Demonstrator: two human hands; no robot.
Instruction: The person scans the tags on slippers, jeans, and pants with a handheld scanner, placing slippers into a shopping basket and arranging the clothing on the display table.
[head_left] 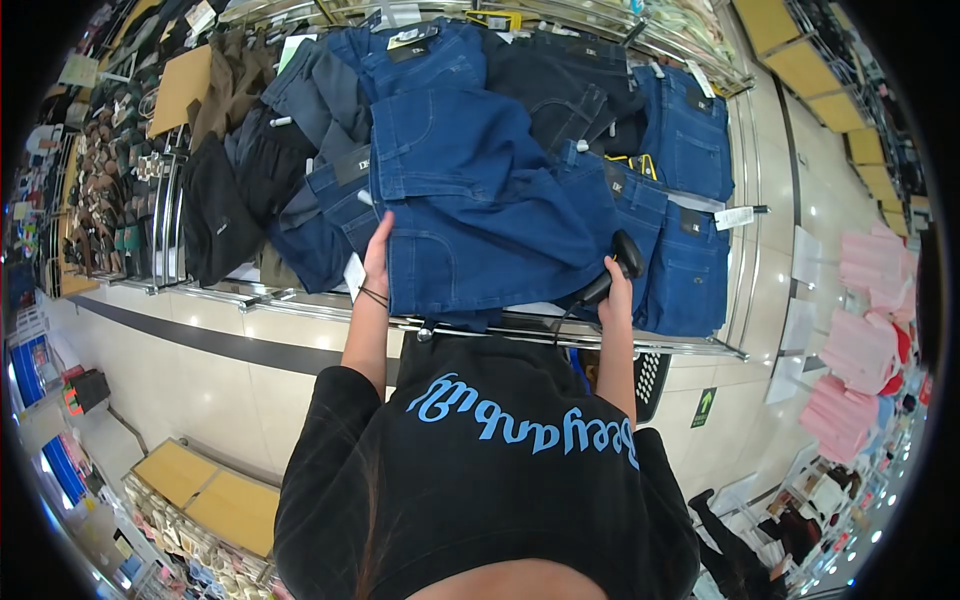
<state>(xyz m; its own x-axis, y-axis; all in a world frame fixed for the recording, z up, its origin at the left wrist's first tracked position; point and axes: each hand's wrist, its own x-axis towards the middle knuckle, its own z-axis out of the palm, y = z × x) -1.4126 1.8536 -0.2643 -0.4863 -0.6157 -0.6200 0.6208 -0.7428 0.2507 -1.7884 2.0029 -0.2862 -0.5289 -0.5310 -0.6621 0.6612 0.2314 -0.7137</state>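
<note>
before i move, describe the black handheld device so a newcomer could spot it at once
Find the metal rack in front of the black shirt. At its near edge, beside the spread blue jeans, look at the right hand. It holds the handheld device, hard and black with a rounded head, unlike the soft denim around it.

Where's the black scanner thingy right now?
In the head view, the black scanner is right of the middle, in the person's right hand, beside the big blue jeans laid on top.
</note>
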